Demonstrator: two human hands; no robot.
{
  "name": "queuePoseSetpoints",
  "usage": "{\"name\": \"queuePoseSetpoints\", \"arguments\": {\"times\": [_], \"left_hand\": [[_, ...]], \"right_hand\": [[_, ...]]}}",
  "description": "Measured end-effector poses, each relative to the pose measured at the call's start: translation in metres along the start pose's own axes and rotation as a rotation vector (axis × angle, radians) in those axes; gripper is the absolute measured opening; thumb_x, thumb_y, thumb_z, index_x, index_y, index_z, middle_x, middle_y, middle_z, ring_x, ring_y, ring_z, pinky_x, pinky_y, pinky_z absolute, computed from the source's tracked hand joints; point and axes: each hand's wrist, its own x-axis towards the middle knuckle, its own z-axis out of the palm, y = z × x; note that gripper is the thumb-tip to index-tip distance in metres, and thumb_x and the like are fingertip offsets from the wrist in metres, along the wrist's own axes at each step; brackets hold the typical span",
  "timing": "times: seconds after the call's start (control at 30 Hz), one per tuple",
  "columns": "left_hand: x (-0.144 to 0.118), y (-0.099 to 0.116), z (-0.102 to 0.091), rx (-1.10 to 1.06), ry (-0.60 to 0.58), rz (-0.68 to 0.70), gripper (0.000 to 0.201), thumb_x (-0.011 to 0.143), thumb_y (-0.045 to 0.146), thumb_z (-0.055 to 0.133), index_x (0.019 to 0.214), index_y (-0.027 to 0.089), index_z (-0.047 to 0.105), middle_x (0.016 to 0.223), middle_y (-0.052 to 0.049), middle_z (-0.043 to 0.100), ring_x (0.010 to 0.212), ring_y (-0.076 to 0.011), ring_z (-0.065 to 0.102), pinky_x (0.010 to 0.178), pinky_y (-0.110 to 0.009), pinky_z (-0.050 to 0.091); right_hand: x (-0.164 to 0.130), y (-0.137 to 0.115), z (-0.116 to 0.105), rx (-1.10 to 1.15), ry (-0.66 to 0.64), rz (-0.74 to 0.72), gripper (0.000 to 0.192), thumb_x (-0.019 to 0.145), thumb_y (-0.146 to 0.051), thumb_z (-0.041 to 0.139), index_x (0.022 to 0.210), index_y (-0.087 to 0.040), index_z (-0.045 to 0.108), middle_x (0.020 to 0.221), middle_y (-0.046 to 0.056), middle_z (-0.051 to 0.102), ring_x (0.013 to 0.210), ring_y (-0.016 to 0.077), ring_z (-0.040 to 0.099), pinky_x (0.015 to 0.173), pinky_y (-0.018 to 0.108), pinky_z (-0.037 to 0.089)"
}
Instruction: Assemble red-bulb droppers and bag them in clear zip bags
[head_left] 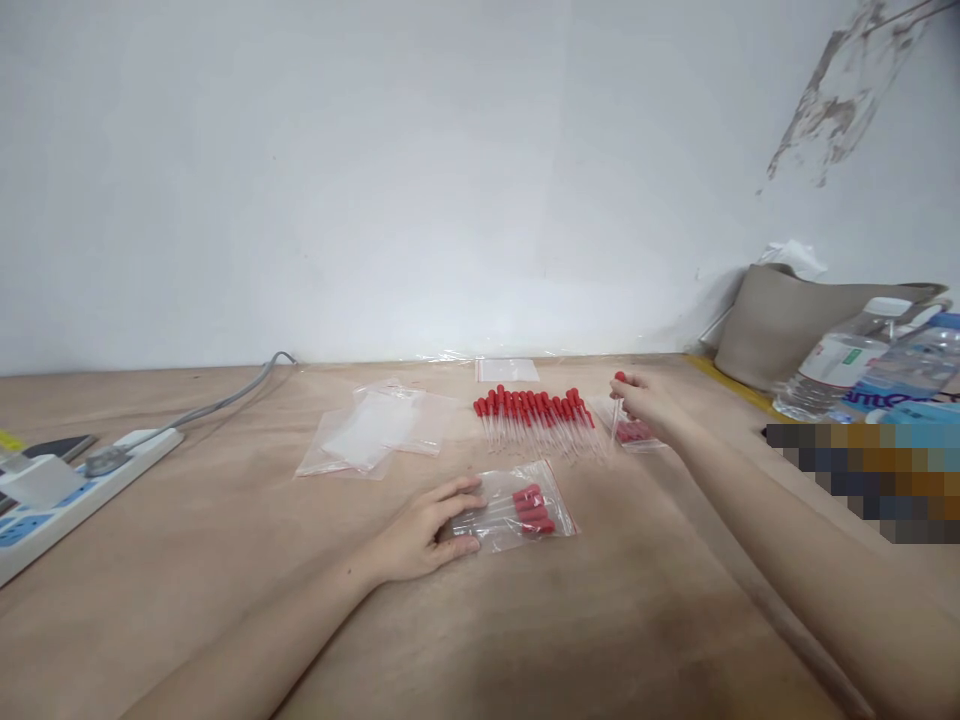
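Near the middle of the table lies a clear zip bag [499, 515] holding several glass droppers with red rubber bulbs [532, 515]. My left hand [431, 530] rests at the bag's left end, thumb and fingers apart and touching the plastic. Farther back on the right, my right hand [641, 398] pinches a dropper [619, 377] near its red bulb, the thin tube pointing down. Just below that hand is a second zip bag [645, 446] with red bulbs showing inside. To its left, a row of loose red-bulbed droppers [532, 408] lies side by side.
Flat zip bags [375, 430] overlap at the left centre, and another bag [508, 371] lies by the wall. A power strip [90, 490] with a grey cable [240, 392] is at far left. Plastic bottles [840, 360] and a grey-brown container [772, 325] stand at right.
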Motion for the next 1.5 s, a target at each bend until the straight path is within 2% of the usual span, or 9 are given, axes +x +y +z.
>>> {"name": "queuePoseSetpoints", "arguments": {"times": [0.2, 0.4, 0.5, 0.6, 0.77, 0.97, 1.23, 1.4, 1.5], "left_hand": [[0.0, -0.002, 0.001, -0.007, 0.007, -0.006, 0.045, 0.082, 0.04, 0.05, 0.124, 0.025, 0.044, 0.137, -0.006, 0.034, 0.122, -0.022, 0.036, 0.101, -0.037, 0.033], [0.001, 0.002, -0.001, -0.009, 0.007, -0.008, 0.045, 0.082, 0.039, 0.05, 0.124, 0.025, 0.043, 0.136, -0.006, 0.035, 0.122, -0.0225, 0.036, 0.1, -0.038, 0.033], [0.001, 0.004, -0.003, -0.01, 0.011, -0.016, 0.05, 0.082, 0.039, 0.051, 0.127, 0.025, 0.038, 0.135, -0.006, 0.036, 0.123, -0.0224, 0.035, 0.101, -0.038, 0.032], [0.001, 0.005, -0.003, -0.013, 0.012, -0.027, 0.054, 0.082, 0.039, 0.05, 0.13, 0.024, 0.033, 0.135, -0.007, 0.036, 0.123, -0.0223, 0.035, 0.101, -0.039, 0.031], [0.001, 0.005, -0.003, -0.028, 0.022, -0.008, 0.054, 0.082, 0.038, 0.051, 0.13, 0.024, 0.033, 0.135, -0.007, 0.037, 0.123, -0.0227, 0.035, 0.101, -0.04, 0.031], [0.002, 0.005, -0.003, -0.027, 0.025, 0.002, 0.053, 0.082, 0.038, 0.051, 0.13, 0.024, 0.034, 0.134, -0.008, 0.038, 0.123, -0.023, 0.035, 0.101, -0.039, 0.032], [0.002, 0.003, -0.002, -0.016, 0.024, 0.006, 0.053, 0.082, 0.038, 0.05, 0.13, 0.023, 0.034, 0.134, -0.007, 0.038, 0.123, -0.0222, 0.035, 0.101, -0.038, 0.032], [0.002, 0.004, -0.001, -0.022, 0.022, 0.001, 0.052, 0.082, 0.037, 0.051, 0.129, 0.023, 0.035, 0.133, -0.008, 0.039, 0.121, -0.022, 0.037, 0.101, -0.037, 0.033], [0.002, 0.003, -0.001, -0.025, 0.017, 0.014, 0.048, 0.082, 0.037, 0.051, 0.126, 0.023, 0.04, 0.133, -0.007, 0.038, 0.122, -0.0227, 0.037, 0.1, -0.039, 0.033]], "right_hand": [[-0.057, 0.02, 0.021, 0.564, -0.013, -0.167, 0.031, 0.069, -0.03, 0.055, 0.091, -0.022, 0.036, 0.061, -0.006, 0.052, 0.04, 0.0077, 0.046, 0.034, 0.018, 0.037], [-0.082, 0.032, 0.053, 0.874, -0.075, 0.137, 0.025, 0.069, -0.019, 0.057, 0.08, -0.022, 0.035, 0.059, -0.004, 0.055, 0.047, 0.01, 0.056, 0.046, 0.022, 0.048], [-0.088, 0.03, 0.058, 0.947, -0.17, 0.185, 0.02, 0.07, -0.019, 0.058, 0.075, -0.021, 0.039, 0.061, -0.002, 0.057, 0.056, 0.012, 0.06, 0.057, 0.026, 0.051], [-0.095, 0.027, 0.06, 0.87, -0.304, 0.124, 0.02, 0.066, -0.023, 0.064, 0.074, -0.019, 0.047, 0.062, -0.002, 0.057, 0.057, 0.0102, 0.059, 0.059, 0.024, 0.05], [-0.103, 0.025, 0.058, 0.563, -0.51, -0.026, 0.027, 0.059, -0.03, 0.07, 0.076, -0.015, 0.056, 0.057, -0.005, 0.056, 0.047, 0.0044, 0.047, 0.045, 0.017, 0.038], [-0.105, 0.025, 0.063, 0.483, -0.432, 0.016, 0.033, 0.05, -0.032, 0.074, 0.07, -0.016, 0.053, 0.053, -0.004, 0.057, 0.043, 0.0075, 0.049, 0.041, 0.019, 0.036], [-0.108, 0.027, 0.081, 0.485, -0.478, -0.087, 0.034, 0.055, -0.046, 0.069, 0.071, -0.017, 0.059, 0.067, 0.004, 0.065, 0.063, 0.0186, 0.061, 0.057, 0.032, 0.049], [-0.108, 0.021, 0.08, 0.504, -0.705, -0.081, 0.036, 0.061, -0.05, 0.063, 0.073, -0.015, 0.063, 0.068, 0.004, 0.065, 0.065, 0.0168, 0.061, 0.062, 0.031, 0.049], [-0.106, 0.018, 0.071, 0.481, -0.62, -0.033, 0.032, 0.064, -0.048, 0.061, 0.071, -0.017, 0.059, 0.052, -0.003, 0.058, 0.047, 0.0107, 0.054, 0.05, 0.024, 0.045]]}}
